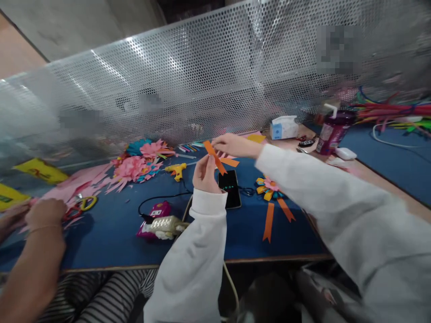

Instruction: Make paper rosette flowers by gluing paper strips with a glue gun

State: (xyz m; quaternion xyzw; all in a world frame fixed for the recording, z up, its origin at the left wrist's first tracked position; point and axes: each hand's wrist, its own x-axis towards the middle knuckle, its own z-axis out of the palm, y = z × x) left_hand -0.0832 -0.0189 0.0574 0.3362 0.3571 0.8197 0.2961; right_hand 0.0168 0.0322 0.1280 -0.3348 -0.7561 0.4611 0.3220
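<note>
My left hand (205,175) and my right hand (232,144) are raised over the blue table (111,233), both pinching one orange paper strip (214,157) that runs slanted between them. The left hand holds its lower end, the right hand its upper end. Both arms wear white sleeves. Right under the strip lies a black phone (230,188) with a lit screen, and a second orange strip (229,161) lies beside it. A finished paper flower with orange ribbon tails (271,190) rests to the right.
A co-worker's hands (43,213) at the left work near scissors (82,204) and pink paper. Paper flowers (138,163), a yellow glue gun (177,170), a pink device with a cable (156,217), a tissue box (283,127) and a purple cup (332,132) stand about. A perforated metal screen (215,80) backs the table.
</note>
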